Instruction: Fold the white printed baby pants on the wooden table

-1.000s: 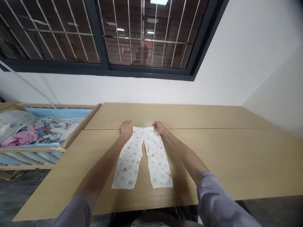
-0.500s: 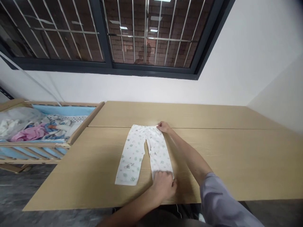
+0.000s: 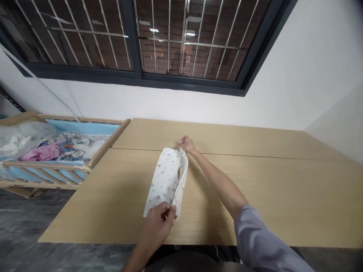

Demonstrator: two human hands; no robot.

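Baby pants (image 3: 166,181) near clothes-filled wooden crib (image 3: 45,165)

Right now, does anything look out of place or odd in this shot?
Only the white printed baby trousers look askew: folded lengthwise, they lie slanted on the wooden table, edges uneven, a dark slit showing near the fold. Nothing looks spilled or damaged.

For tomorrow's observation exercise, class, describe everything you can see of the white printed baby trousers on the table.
The baby trousers look like thin, soft white knit, printed with small green and pink motifs. They lie folded lengthwise, one leg over the other, in a narrow slanted strip on the light wood table. The right hand pinches the waist end, and the left hand grips the cuff end. A small gap shows along the folded edge.
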